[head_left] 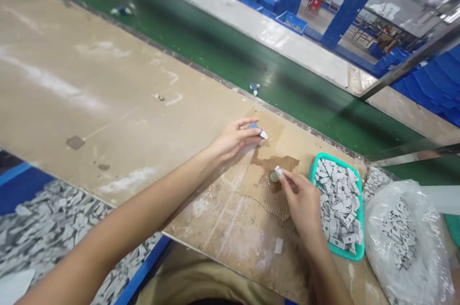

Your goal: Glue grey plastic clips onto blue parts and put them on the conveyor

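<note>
Near the middle of the worn wooden table [125,118], my left hand [237,138] grips a small grey-blue and white part [253,126] between thumb and fingers. My right hand [300,195] pinches a small white piece [279,171] at its fingertips. Just beside that piece, a small round greenish item [273,176] rests on a stained brown patch of the table. To the right of my right hand stands a teal basket [361,228] filled with small whitish pieces [338,195]. One flat white piece [278,245] lies alone near the front edge.
A green conveyor belt [201,44] runs behind the table, carrying a grey-blue and white part [254,88]. At the right sits a clear plastic bag [427,252] of small parts. A blue bin [153,257] of grey pieces stands front left. Metal posts rise back right.
</note>
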Action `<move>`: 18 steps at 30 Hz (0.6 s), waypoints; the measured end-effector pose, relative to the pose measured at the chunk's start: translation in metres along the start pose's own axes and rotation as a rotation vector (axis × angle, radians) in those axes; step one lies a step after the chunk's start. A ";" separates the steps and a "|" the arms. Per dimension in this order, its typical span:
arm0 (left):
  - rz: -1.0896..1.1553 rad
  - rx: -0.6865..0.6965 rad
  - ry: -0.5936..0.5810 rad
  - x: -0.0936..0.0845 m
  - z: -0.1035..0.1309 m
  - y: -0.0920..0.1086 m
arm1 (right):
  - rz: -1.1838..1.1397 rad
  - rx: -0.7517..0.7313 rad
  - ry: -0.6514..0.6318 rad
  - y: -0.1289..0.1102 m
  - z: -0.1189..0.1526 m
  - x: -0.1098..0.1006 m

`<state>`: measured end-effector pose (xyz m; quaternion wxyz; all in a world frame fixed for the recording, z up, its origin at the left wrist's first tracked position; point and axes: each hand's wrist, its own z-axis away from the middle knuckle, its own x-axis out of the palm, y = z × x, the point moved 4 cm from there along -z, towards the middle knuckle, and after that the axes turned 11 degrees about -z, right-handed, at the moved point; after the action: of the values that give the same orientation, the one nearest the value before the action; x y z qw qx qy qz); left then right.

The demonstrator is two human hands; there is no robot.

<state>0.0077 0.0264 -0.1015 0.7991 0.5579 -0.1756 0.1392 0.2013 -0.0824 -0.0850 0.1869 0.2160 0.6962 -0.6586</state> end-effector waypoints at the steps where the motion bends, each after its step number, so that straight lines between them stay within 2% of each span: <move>1: 0.008 -0.008 -0.003 0.000 0.000 -0.001 | 0.003 0.022 0.007 0.001 0.000 -0.001; 5: 0.024 -0.011 -0.059 -0.001 -0.002 -0.005 | 0.023 0.041 0.047 -0.001 0.004 -0.004; 12: 0.008 0.057 -0.183 -0.004 -0.004 -0.005 | 0.234 -0.163 0.032 -0.011 0.006 -0.001; 18: 0.011 0.070 -0.240 -0.002 -0.005 -0.009 | 0.290 -0.233 0.004 -0.012 0.006 0.003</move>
<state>0.0106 0.0274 -0.1114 0.7517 0.5970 -0.2680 0.0821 0.1925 -0.0888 -0.0772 0.3021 0.2922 0.7298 -0.5392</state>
